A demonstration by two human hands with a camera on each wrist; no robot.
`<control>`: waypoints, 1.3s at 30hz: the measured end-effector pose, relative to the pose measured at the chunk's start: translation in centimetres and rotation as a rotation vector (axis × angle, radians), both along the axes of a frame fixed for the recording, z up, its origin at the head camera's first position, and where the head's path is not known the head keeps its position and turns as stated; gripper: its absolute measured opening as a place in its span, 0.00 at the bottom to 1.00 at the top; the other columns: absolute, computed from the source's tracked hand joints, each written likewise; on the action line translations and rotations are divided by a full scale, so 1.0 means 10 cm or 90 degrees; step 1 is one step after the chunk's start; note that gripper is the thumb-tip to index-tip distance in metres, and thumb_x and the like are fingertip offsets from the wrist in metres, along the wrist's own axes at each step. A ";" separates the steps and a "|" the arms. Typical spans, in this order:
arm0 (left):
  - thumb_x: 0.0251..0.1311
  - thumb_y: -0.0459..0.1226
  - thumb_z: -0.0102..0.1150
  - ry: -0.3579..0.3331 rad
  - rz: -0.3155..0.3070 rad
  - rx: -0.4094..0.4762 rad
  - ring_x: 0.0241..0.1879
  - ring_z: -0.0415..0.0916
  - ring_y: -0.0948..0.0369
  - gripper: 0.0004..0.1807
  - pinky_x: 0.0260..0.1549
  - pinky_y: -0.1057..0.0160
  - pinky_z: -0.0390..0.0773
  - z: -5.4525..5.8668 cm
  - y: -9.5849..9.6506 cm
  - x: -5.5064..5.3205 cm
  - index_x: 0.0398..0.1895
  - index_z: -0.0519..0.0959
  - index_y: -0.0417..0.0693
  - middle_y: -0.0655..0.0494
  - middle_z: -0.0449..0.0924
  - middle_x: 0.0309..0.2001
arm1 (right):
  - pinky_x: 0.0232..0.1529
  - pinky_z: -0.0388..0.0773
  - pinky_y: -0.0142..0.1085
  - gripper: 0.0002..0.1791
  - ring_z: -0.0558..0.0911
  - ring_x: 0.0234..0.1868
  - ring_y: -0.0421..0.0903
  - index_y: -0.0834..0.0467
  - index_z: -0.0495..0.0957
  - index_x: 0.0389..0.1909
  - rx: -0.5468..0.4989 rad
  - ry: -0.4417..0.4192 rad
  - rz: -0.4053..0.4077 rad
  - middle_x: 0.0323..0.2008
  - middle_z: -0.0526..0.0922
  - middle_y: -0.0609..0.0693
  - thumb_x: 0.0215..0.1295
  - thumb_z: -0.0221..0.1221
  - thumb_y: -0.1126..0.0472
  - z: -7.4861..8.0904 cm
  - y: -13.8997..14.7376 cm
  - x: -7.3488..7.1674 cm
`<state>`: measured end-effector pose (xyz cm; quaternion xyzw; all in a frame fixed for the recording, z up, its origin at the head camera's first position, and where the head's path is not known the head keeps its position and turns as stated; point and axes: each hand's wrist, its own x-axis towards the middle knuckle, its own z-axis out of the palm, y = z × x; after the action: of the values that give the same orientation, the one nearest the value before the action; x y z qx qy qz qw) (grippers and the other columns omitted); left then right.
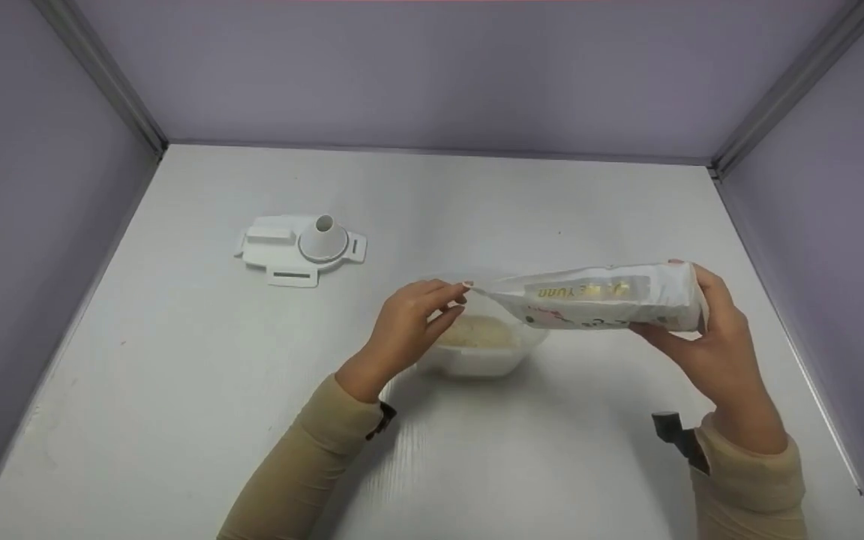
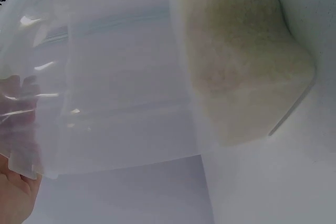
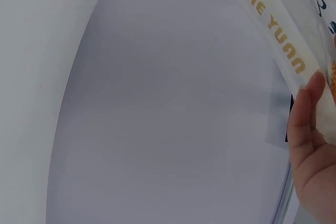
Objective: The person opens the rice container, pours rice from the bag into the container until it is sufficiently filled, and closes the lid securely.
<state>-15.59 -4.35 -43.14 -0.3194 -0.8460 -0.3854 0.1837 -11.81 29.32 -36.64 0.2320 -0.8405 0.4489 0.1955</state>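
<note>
My right hand (image 1: 728, 345) grips the bottom end of a white printed bag (image 1: 589, 300), which lies nearly level in the air. At the bag's narrow mouth end, the fingers of my left hand (image 1: 409, 319) pinch its edge. Below the mouth stands a translucent plastic container (image 1: 473, 366) holding pale grains that look like rice (image 1: 477, 331). The left wrist view shows the grains (image 2: 236, 56) heaped against the container's wall (image 2: 121, 77). Gold lettering on the bag (image 3: 273, 30) and my right hand (image 3: 315, 166) appear in the right wrist view.
A white plastic lid-like piece (image 1: 282, 251) with a cone-shaped spout (image 1: 324, 238) lies on the white table (image 1: 177, 375), left of and behind the container. Grey-purple panels (image 1: 432, 75) enclose the table at the back and both sides.
</note>
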 end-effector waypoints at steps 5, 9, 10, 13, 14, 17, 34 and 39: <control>0.59 0.31 0.60 -0.007 0.002 0.011 0.35 0.78 0.60 0.12 0.35 0.65 0.76 0.03 0.01 -0.03 0.47 0.80 0.43 0.56 0.81 0.36 | 0.47 0.70 0.29 0.44 0.75 0.50 0.42 0.72 0.65 0.57 0.002 0.023 0.006 0.49 0.78 0.54 0.30 0.67 0.87 0.03 -0.03 -0.03; 0.58 0.30 0.60 -0.002 0.022 0.033 0.35 0.78 0.60 0.11 0.36 0.64 0.76 0.03 0.03 -0.04 0.45 0.80 0.42 0.56 0.81 0.35 | 0.47 0.70 0.28 0.44 0.75 0.49 0.40 0.71 0.65 0.56 0.001 0.025 -0.004 0.48 0.78 0.50 0.29 0.67 0.87 0.05 -0.05 -0.03; 0.58 0.30 0.60 -0.002 0.029 0.040 0.35 0.78 0.61 0.10 0.36 0.64 0.76 0.04 0.04 -0.04 0.44 0.80 0.42 0.56 0.81 0.35 | 0.46 0.70 0.28 0.44 0.75 0.49 0.40 0.71 0.66 0.56 -0.001 0.023 -0.005 0.48 0.79 0.49 0.29 0.67 0.87 0.06 -0.05 -0.03; 0.59 0.32 0.60 -0.011 0.045 0.060 0.35 0.77 0.62 0.09 0.37 0.63 0.76 0.05 0.05 -0.04 0.43 0.79 0.42 0.55 0.80 0.35 | 0.46 0.70 0.28 0.44 0.76 0.49 0.40 0.70 0.66 0.56 -0.002 0.024 -0.001 0.48 0.79 0.49 0.29 0.68 0.87 0.06 -0.07 -0.04; 0.60 0.33 0.60 -0.017 0.046 0.069 0.35 0.77 0.62 0.10 0.37 0.63 0.76 0.06 0.04 -0.05 0.44 0.78 0.42 0.55 0.80 0.35 | 0.46 0.69 0.28 0.44 0.75 0.49 0.40 0.71 0.66 0.56 0.002 0.028 0.001 0.48 0.79 0.50 0.29 0.68 0.86 0.06 -0.07 -0.05; 0.60 0.34 0.59 -0.039 0.040 0.103 0.36 0.77 0.63 0.10 0.38 0.64 0.76 0.08 0.02 -0.06 0.45 0.78 0.42 0.55 0.80 0.37 | 0.49 0.69 0.29 0.43 0.75 0.50 0.40 0.70 0.66 0.56 0.016 0.036 0.011 0.48 0.79 0.52 0.30 0.69 0.85 0.06 -0.11 -0.08; 0.58 0.35 0.62 -0.034 0.063 0.182 0.39 0.74 0.62 0.03 0.38 0.61 0.75 -0.03 -0.21 0.04 0.34 0.81 0.45 0.58 0.80 0.36 | 0.50 0.68 0.27 0.43 0.74 0.48 0.39 0.64 0.67 0.58 0.110 0.057 0.071 0.48 0.78 0.50 0.35 0.73 0.75 0.26 -0.40 -0.19; 0.56 0.33 0.64 -0.031 0.101 0.173 0.41 0.72 0.60 0.03 0.40 0.59 0.73 -0.10 -0.23 0.11 0.34 0.82 0.45 0.58 0.78 0.38 | 0.51 0.69 0.30 0.42 0.75 0.49 0.44 0.62 0.67 0.59 0.148 0.048 0.095 0.50 0.77 0.49 0.39 0.73 0.72 0.32 -0.46 -0.22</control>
<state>-14.46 -6.66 -44.18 -0.2142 -0.8128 -0.4884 0.2345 -14.00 24.67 -33.46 0.3313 -0.8593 0.3530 0.1650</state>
